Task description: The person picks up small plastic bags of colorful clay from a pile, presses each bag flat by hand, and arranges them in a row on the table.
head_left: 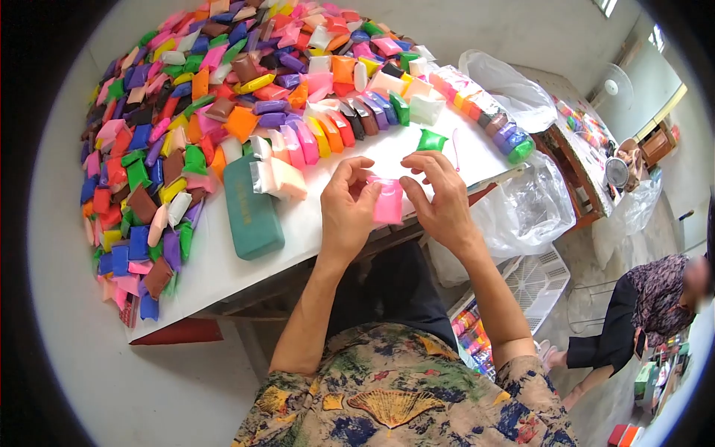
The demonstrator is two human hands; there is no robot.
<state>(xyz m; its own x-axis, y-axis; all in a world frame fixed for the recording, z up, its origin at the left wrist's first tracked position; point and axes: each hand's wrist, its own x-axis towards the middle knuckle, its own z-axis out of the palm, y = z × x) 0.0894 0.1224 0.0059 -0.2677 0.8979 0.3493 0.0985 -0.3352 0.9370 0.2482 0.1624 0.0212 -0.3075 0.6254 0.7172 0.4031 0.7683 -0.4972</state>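
Over the table's front edge, my left hand (348, 205) pinches a small glossy pink packet (388, 204) at its upper left side. My right hand (441, 200) is at the packet's upper right edge, its fingers curved and apart, the thumb tip right at that edge. Just beyond my hands a green packet (432, 140) lies on the white tabletop (350, 165). A curved row of colored packets (322, 134) stands behind, running from pale ones to green. Left of my hands lies a dark green oblong case (252, 208), with pale packets (279, 179) against it.
A large heap of mixed packets (171, 127) covers the table's left and back. A clear sleeve of packets (484, 112) lies at right, beside clear plastic bags (521, 201). Below stands a white basket (538, 283). Another person (644, 305) is at right, near a second table (570, 160).
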